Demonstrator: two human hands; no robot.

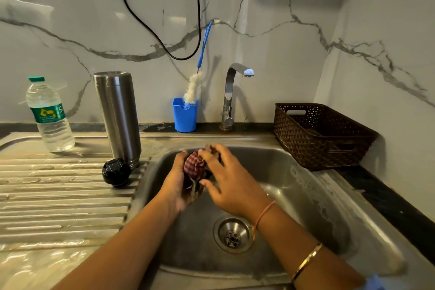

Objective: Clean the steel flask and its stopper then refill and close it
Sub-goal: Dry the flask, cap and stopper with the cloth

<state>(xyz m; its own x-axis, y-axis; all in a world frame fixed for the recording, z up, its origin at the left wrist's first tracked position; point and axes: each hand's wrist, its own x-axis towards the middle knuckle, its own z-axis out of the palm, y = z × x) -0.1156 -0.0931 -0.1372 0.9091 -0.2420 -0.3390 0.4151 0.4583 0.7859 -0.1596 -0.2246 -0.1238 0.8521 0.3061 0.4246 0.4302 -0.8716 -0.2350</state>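
1. Over the sink [306, 195], the left hand [177, 186] is grasping a dark round piece [200, 189], fingers curling around it from the left. It is mostly hidden, so I cannot tell what it is; possibly it is the flask's cap.
2. The right hand [227, 181] is gripping a red checked cloth [194, 165] and pressing it into that piece from the right.
3. The flask [117, 117] is standing on the ribbed tabletop [58, 195], well to the left of both hands, with its long axis vertical. It seems to be resting mouth down, though that is uncertain.
4. The black stopper [116, 172] is lying just beside the flask's foot, between the flask and the sink. Which way it is pointing is unclear.
5. The left hand is sitting nearer to both, so any reach for them is likely going leftward over the sink's edge.
6. A water bottle [49, 115] is standing capped farther left, probably waiting for the refill.
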